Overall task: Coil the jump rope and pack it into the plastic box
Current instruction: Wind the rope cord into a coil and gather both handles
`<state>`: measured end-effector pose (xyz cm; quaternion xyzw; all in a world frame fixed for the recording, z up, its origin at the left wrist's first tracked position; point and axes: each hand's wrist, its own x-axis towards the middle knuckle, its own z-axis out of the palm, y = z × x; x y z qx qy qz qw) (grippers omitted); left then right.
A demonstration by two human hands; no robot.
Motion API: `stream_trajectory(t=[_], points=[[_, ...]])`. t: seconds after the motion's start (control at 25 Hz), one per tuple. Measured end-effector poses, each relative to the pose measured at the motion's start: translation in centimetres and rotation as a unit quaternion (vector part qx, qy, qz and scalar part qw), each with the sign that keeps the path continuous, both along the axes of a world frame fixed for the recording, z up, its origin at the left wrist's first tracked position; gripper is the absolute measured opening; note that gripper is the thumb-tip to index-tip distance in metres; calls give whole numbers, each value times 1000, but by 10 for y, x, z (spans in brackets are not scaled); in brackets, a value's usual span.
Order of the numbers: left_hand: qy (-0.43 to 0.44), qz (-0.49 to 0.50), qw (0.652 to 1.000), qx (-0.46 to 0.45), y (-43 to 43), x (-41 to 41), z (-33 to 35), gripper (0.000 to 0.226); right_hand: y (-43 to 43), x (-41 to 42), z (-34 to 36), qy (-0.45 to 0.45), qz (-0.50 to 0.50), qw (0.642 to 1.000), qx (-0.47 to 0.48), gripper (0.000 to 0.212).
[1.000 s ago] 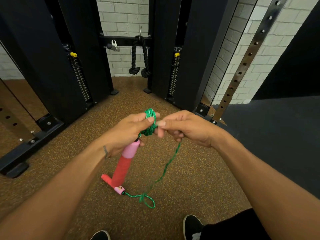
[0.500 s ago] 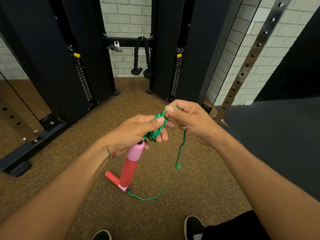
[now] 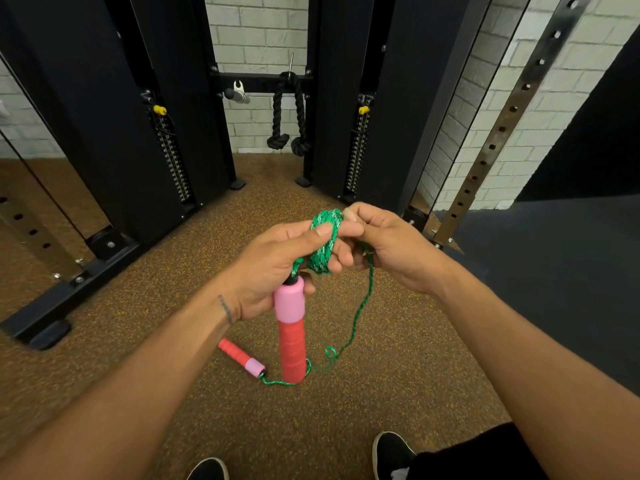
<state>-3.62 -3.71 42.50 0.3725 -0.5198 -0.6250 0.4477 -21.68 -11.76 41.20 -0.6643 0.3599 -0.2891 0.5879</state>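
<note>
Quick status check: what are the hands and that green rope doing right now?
Left hand holds coil and one handle. Right hand feeding rope. Second handle on floor. Box not in view.

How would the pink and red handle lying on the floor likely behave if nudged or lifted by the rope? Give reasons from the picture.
The floor handle is a cylinder lying on its side, so it would probably roll if nudged. The green rope hangs limp and kinks into a small loop, so it likely drags the handle rather than pushing it. The speckled floor looks rubbery and may slow rolling.

Speckled brown rubber floor [image 3: 173,341], black cable-machine columns [image 3: 104,116], white brick wall [image 3: 259,29], black tricep rope [image 3: 287,116] hanging between.
</note>
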Motion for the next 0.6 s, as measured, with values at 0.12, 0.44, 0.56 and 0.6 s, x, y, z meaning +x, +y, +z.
stream_trajectory(t=[0.12, 0.44, 0.56, 0.6], points=[[44, 21, 999, 13, -1, -2, 0, 36, 4, 2, -6, 36, 31, 997, 53, 21], [56, 87, 995, 3, -5, -2, 0, 37, 15, 10, 0, 114, 92, 985, 93, 23], [75, 133, 988, 10, -10, 2, -2, 35, 19, 13, 2, 160, 131, 977, 59, 26], [74, 142, 987, 14, -11, 5, -2, 34, 21, 15, 2, 168, 141, 975, 43, 26]])
